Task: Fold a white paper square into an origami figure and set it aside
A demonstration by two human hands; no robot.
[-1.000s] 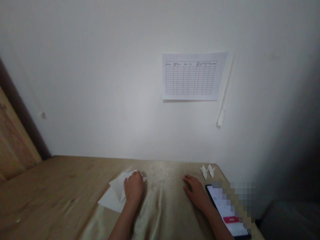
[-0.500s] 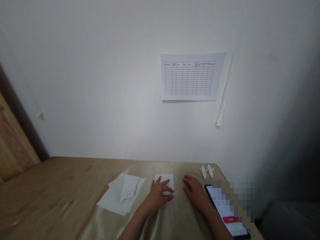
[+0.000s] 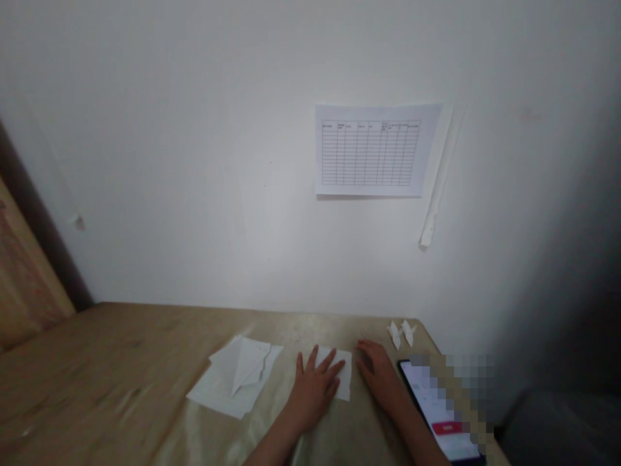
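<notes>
My left hand [image 3: 314, 388] lies flat with fingers spread on a small white paper sheet [image 3: 343, 375] on the tan table [image 3: 121, 375]. My right hand [image 3: 381, 378] rests palm down on the table just right of that sheet, fingers stretched out, holding nothing. A stack of white papers [image 3: 235, 382] with a folded piece on top lies to the left of my left hand. Two small folded paper figures [image 3: 402, 333] stand near the table's far right corner.
A phone [image 3: 439, 414] with a lit screen lies at the table's right edge beside my right forearm. A printed table sheet [image 3: 371, 150] hangs on the white wall. A wooden panel [image 3: 24, 285] stands at the far left.
My left hand left the paper stack, carried one sheet to the right and now presses it flat beside my right hand. The right hand has stayed put.
</notes>
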